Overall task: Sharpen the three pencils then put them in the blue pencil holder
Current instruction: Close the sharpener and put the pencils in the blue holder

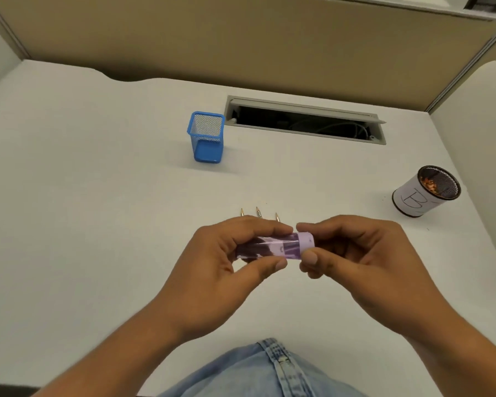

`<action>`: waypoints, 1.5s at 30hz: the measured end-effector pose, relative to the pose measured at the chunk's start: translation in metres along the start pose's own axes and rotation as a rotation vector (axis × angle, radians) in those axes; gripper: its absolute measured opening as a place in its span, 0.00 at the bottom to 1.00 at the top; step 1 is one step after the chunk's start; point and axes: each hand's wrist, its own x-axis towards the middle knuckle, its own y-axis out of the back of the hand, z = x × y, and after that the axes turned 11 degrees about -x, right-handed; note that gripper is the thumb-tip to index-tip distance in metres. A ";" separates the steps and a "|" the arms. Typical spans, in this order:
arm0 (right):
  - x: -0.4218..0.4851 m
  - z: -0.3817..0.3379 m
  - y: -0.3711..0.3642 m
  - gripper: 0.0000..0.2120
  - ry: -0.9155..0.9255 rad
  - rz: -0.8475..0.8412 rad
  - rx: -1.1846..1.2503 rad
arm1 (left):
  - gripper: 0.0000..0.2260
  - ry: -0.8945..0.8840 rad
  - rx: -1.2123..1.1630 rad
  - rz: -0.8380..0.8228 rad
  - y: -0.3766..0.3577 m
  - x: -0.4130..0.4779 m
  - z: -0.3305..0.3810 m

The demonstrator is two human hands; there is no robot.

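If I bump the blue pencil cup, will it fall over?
Probably easily. The blue mesh pencil holder looks empty and see-through, so it is likely light. It stands taller than it is wide, so a high push might tip it; a low push would probably slide it across the smooth desk.

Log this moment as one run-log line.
hands: left and right both gripping purple sharpener | pencils: three tips on desk, behind hands | blue pencil holder: empty, upright
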 end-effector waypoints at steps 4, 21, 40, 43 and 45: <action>0.001 -0.007 -0.015 0.14 0.017 -0.008 -0.020 | 0.12 -0.133 0.118 0.013 0.016 -0.009 -0.003; 0.024 0.049 -0.058 0.12 -0.088 -0.061 -0.288 | 0.13 -0.026 0.510 0.005 0.046 -0.011 -0.074; 0.058 0.178 -0.073 0.13 -0.024 -0.047 -0.708 | 0.15 0.058 0.725 -0.052 0.021 0.031 -0.185; 0.059 0.179 -0.073 0.13 -0.019 -0.055 -0.707 | 0.16 0.049 0.720 -0.035 0.020 0.031 -0.188; 0.059 0.179 -0.073 0.13 -0.016 -0.058 -0.711 | 0.16 0.043 0.717 -0.024 0.019 0.031 -0.189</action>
